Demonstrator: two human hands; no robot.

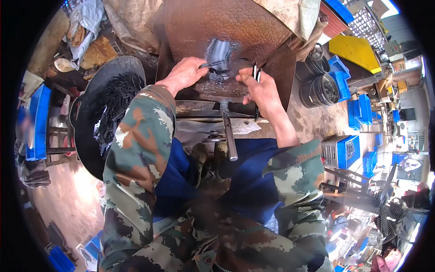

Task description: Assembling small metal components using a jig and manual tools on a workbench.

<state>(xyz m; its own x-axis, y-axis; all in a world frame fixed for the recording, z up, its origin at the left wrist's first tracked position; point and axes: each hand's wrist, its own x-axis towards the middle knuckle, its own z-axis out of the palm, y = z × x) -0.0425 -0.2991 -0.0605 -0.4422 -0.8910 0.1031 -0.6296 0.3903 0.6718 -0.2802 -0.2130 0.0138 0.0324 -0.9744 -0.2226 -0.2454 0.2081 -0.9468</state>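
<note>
My left hand (186, 72) is closed, its fingertips pinching a thin dark strip (211, 64) that points to the right. The strip lies across the front of a grey, shiny worn patch (218, 51) on a rusty brown metal housing (190, 22). To the right, my right hand (263, 90) is closed around a slim dark piece (256, 73) with a bright edge; its exact kind is unclear. Between the hands sits a small dark blurred part of the machine. Below it a round metal bar (229, 138) sticks out toward me.
On the left stands a large black basin (84, 131) heaped with dark strips (118, 97). Dark round buckets (322, 89) and blue crates (348, 152) are on the right, with a fan (392, 217) farther down. Cloth sacking (133, 20) hangs over the housing.
</note>
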